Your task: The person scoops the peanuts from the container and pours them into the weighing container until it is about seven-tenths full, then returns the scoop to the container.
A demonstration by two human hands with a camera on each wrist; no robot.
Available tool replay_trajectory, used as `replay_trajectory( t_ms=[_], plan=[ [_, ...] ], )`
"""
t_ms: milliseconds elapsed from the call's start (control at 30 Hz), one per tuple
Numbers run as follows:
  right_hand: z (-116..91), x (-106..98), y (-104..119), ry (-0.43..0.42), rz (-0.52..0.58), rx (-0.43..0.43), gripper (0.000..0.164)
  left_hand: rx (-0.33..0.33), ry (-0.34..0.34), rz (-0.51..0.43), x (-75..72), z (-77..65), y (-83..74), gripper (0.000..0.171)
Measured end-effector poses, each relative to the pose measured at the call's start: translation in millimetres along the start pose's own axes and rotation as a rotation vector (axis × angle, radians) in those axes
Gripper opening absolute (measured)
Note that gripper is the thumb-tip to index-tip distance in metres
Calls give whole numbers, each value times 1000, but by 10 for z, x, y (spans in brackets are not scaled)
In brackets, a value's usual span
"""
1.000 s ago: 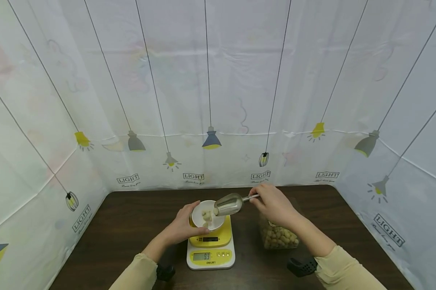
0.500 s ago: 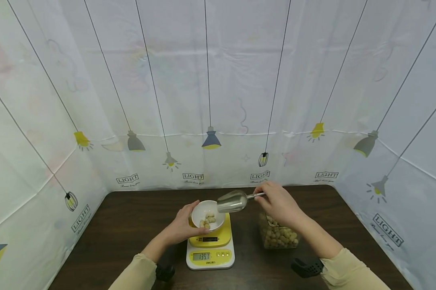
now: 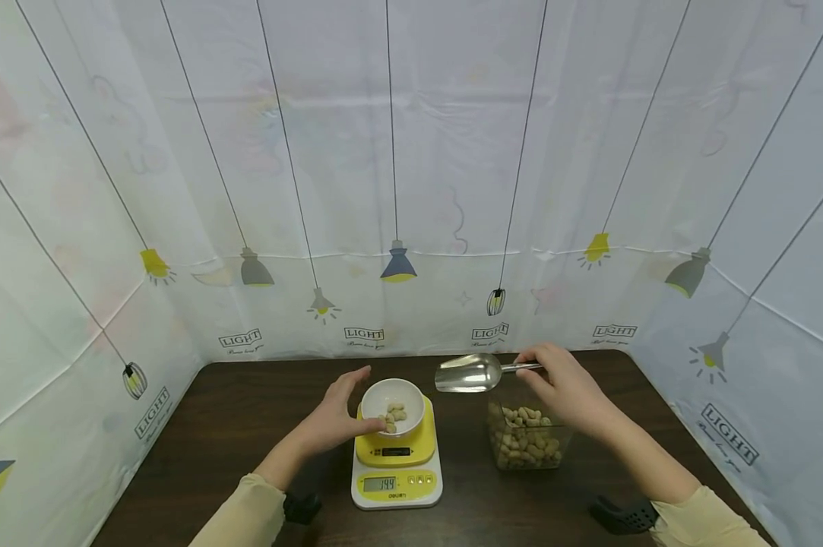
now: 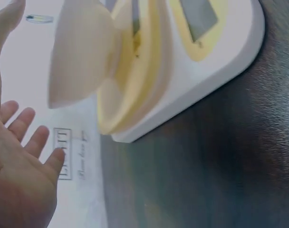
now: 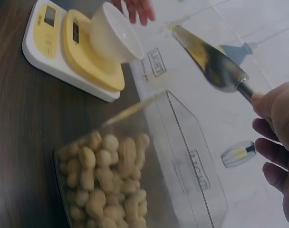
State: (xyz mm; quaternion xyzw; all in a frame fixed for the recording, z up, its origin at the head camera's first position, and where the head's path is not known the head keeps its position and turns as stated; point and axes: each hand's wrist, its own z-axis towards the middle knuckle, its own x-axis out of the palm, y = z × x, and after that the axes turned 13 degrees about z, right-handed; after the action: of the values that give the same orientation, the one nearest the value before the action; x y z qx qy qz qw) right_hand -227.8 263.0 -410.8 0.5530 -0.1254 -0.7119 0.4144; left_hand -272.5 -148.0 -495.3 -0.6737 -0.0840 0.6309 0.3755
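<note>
The left hand [image 3: 332,418] is spread, its thumb overlapping the near left rim of the white bowl [image 3: 389,392] in the head view; the left wrist view suggests a gap between them. The right grip is pinching the handle [image 3: 522,367] of the metal scoop [image 3: 469,374], the right hand [image 3: 567,391] raised over the far right side of the clear plastic box [image 5: 187,151]. The bowl sits on the yellow-and-white kitchen scale [image 3: 421,495], a few peanuts [image 3: 397,414] in its near part. More unshelled peanuts [image 5: 106,180] fill the lower part of the box, to the right of the scale.

The likeliest trouble is a nudge: the left thumb brushing the bowl could shift it or disturb the reading. The scoop's lip, if lowered carelessly, could catch the box's rim and tip it, and peanuts poured from high up might bounce out of the bowl.

A strip of dark surface [image 3: 199,456] separates scale from box, enough for the scoop to cross. Wider room lies left of the scale, partly under the left forearm. On the far side, the printed cloth [image 3: 302,190] rises close behind the scoop, limiting reach that way.
</note>
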Motion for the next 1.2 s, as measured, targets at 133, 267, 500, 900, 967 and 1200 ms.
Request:
replay_trajectory(
  t_ms=[133,267,500,900,967,1200],
  plan=[
    [-75,-138,-34,-3,-11,-18,21,24,-13,6,-88,-7,-115,102],
    [-147,-314,-78,-24,-48,-46,19,61,-8,6,-140,7,-261,102],
    [-312,-643,-220,-55,-101,-112,12,148,28,6,-115,38,-617,102],
    [-387,-884,-362,42,-257,-115,13,260,108,7,402,218,-1231,105],
    [-360,-866,-341,74,-299,-120,14,239,117,-3,538,270,-1282,106],
    [-261,-783,-223,142,-367,-128,12,161,144,-3,942,469,-1360,110]
  ],
)
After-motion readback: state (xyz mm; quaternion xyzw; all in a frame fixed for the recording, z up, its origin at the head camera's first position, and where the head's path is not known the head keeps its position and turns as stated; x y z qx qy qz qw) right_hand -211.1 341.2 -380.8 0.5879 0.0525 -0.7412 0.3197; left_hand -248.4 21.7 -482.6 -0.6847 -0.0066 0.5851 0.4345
